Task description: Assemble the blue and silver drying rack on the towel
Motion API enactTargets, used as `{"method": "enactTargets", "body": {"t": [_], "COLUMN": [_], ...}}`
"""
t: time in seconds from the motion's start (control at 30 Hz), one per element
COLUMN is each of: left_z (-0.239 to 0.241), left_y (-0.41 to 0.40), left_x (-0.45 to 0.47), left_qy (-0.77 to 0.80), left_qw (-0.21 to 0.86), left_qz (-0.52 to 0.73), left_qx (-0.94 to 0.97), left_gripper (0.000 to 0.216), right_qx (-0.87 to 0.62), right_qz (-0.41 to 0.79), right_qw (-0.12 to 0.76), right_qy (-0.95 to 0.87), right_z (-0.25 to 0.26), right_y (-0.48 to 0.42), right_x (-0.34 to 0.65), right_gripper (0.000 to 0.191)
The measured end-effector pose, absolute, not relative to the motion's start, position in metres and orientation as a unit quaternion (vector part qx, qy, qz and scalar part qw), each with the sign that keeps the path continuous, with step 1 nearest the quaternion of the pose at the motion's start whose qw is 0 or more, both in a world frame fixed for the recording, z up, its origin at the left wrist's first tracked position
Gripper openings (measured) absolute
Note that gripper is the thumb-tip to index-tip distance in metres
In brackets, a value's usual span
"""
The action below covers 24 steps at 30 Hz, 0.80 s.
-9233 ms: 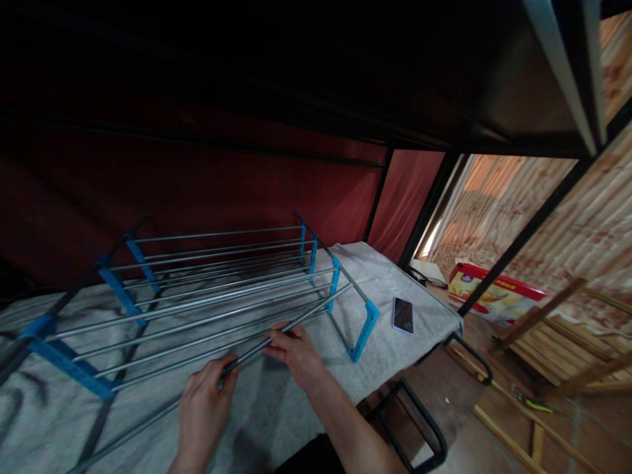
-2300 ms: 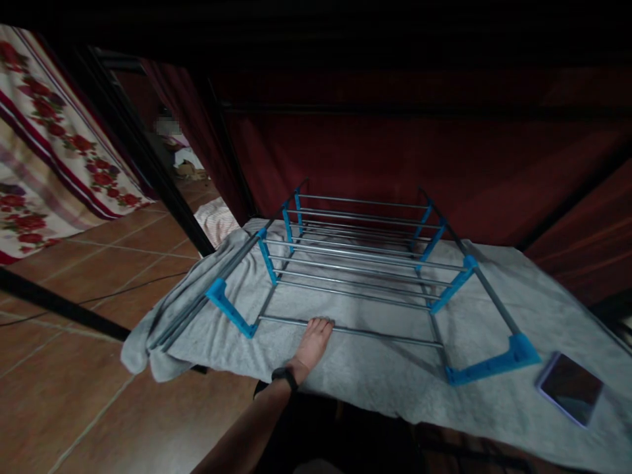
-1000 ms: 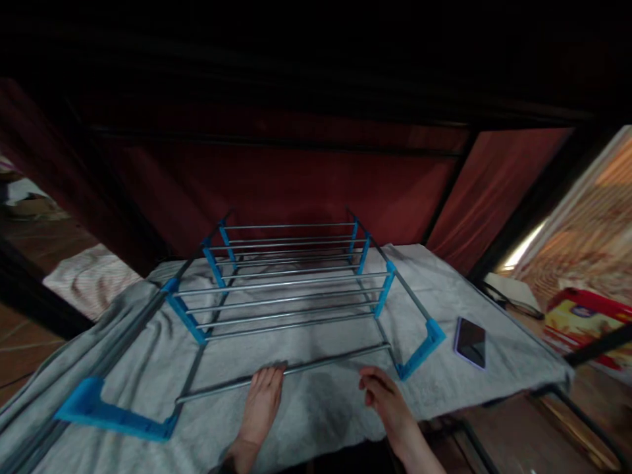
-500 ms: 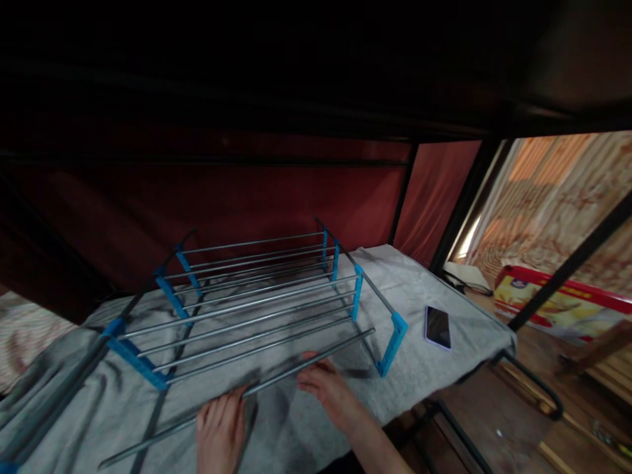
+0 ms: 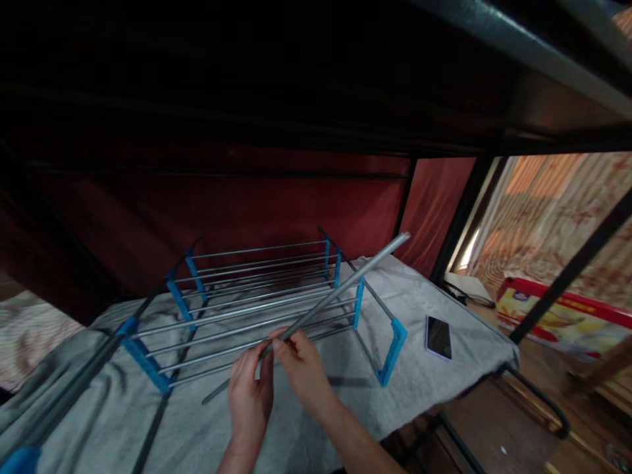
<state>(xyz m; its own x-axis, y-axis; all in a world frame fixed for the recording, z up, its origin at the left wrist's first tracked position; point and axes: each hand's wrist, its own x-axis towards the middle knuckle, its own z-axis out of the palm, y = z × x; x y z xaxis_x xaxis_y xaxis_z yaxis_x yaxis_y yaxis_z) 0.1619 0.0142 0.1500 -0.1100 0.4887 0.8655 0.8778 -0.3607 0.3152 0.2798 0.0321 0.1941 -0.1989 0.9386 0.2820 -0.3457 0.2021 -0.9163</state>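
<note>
Loose metal tube (image 5: 345,286): aloft at the front of the rack (image 5: 147,357), on a slant, low end just before the near rungs, high end up toward the rack's right side. Touching the rungs or clear of them: cannot tell. Held by left hand (image 5: 249,395) and right hand (image 5: 302,368), close together; fingers narrow, pinched round the metal. For good control, probably best to keep both pinches firm, spread the grips a little to steady the long raised end, turn slowly and watch that end against the rack's frame. Mind also the phone (image 5: 438,338), lying right of the rack on the grey blanket (image 5: 419,382).

Compared with half a second ago: tube raised from low in front of the rack to a steeper tilt; hands drawn nearer each other. Rack and phone apparently unmoved.
</note>
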Motion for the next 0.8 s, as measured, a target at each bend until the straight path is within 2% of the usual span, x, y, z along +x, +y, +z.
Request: {"method": "enactTargets", "body": {"t": [0.13, 0.23, 0.27, 0.33, 0.47, 0.53, 0.63, 0.73, 0.8], "left_z": [0.149, 0.134, 0.129, 0.123, 0.136, 0.149, 0.167, 0.185, 0.197], "left_y": [0.004, -0.011, -0.016, -0.022, -0.026, -0.026, -0.03, -0.038, -0.042], "left_x": [0.164, 0.161, 0.161, 0.162, 0.17, 0.176, 0.181, 0.18, 0.175], "left_qy": [-0.551, -0.517, -0.511, -0.535, -0.584, -0.553, -0.498, -0.472, -0.462], "left_qw": [0.258, 0.303, 0.281, 0.17, -0.126, -0.222, -0.27, -0.242, -0.207], "left_qz": [-0.511, -0.522, -0.523, -0.541, -0.655, -0.696, -0.734, -0.769, -0.784], "left_qx": [-0.607, -0.607, -0.622, -0.626, -0.463, -0.4, -0.374, -0.357, -0.359], "left_gripper": [0.029, 0.028, 0.026, 0.025, 0.042, 0.048, 0.047, 0.037, 0.031], "right_qx": [-0.27, -0.233, -0.22, -0.201, -0.185, -0.175, -0.157, -0.159, -0.168], "right_qz": [0.62, 0.688, 0.707, 0.736, 0.763, 0.77, 0.781, 0.796, 0.819], "right_qw": [0.593, 0.601, 0.599, 0.589, 0.579, 0.576, 0.563, 0.536, 0.487], "right_qy": [-0.438, -0.332, -0.305, -0.268, -0.222, -0.212, -0.219, -0.233, -0.253], "right_z": [0.196, 0.2, 0.202, 0.204, 0.207, 0.209, 0.215, 0.222, 0.224], "right_y": [0.036, 0.035, 0.034, 0.03, 0.015, 0.005, -0.007, -0.016, -0.02], "right_x": [0.282, 0.278, 0.276, 0.273, 0.268, 0.264, 0.255, 0.248, 0.249], "right_gripper": [0.022, 0.022, 0.023, 0.024, 0.026, 0.026, 0.024, 0.025, 0.028]}}
